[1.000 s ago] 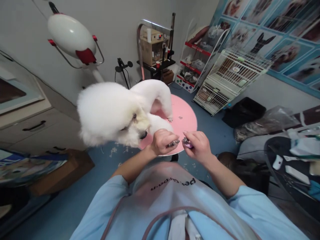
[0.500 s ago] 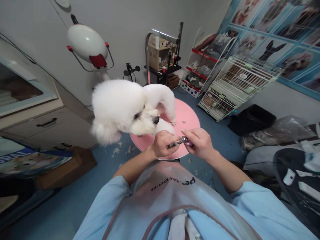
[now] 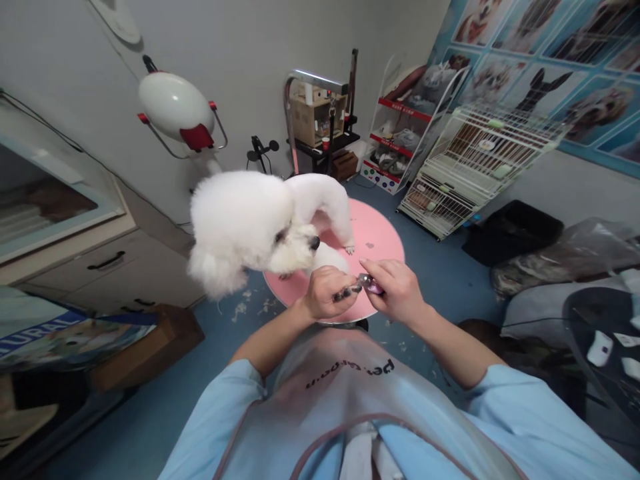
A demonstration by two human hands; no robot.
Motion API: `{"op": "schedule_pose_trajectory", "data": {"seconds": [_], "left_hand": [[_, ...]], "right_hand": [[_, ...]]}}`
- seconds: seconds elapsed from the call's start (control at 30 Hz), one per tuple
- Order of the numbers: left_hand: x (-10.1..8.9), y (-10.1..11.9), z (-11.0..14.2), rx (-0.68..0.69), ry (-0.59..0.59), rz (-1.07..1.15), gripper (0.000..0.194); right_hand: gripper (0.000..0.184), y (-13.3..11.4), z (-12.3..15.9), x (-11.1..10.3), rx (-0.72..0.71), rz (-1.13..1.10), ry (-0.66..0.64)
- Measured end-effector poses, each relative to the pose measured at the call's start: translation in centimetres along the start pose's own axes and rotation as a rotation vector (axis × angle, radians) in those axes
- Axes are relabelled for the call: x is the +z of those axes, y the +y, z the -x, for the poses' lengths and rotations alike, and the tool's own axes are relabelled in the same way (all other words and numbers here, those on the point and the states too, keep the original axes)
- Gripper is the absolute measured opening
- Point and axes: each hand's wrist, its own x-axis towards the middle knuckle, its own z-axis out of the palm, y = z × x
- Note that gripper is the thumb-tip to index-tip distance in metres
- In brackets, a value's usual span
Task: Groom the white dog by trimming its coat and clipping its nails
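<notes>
A fluffy white dog stands on a round pink grooming table, its head turned to the right. My left hand is closed around one of its front paws, whose dark pads show beyond my fingers. In my right hand is a nail clipper with a silver head and purple handle. The clipper's head is right at the tip of the paw; whether a nail sits in its jaws is too small to tell.
A metal grooming arm rises behind the dog. Beyond it are a white-and-red dryer, a shelf rack and stacked wire cages. Hair clippings lie on the blue floor. To the right is a dark round stand.
The view has shifted slightly. My right hand has turned the clipper a little, so more of its head shows at the paw. My left hand keeps its hold on the paw.
</notes>
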Motion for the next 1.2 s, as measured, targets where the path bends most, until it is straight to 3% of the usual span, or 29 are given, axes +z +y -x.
{"op": "schedule_pose_trajectory", "data": {"seconds": [0.27,0.43,0.8,0.97,1.2], "left_hand": [[-0.1,0.1,0.2,0.001,-0.013,-0.02,0.018],[0.0,0.0,0.3,0.006,-0.081,-0.049,0.016],[0.4,-0.2,0.3,0.058,-0.125,-0.151,0.027],[0.7,-0.3,0.5,0.059,-0.158,-0.173,0.031],[1.0,-0.6,0.4,0.003,-0.155,0.023,0.04]], "right_hand": [[0.043,0.1,0.5,0.4,0.002,-0.035,0.005],[0.042,0.0,0.1,-0.4,-0.053,0.01,0.022],[0.046,0.1,-0.7,-1.7,-0.137,0.081,-0.05],[0.042,0.3,-0.3,-1.8,-0.094,0.101,-0.118],[0.041,0.6,0.2,-2.1,-0.05,0.136,-0.059]]}}
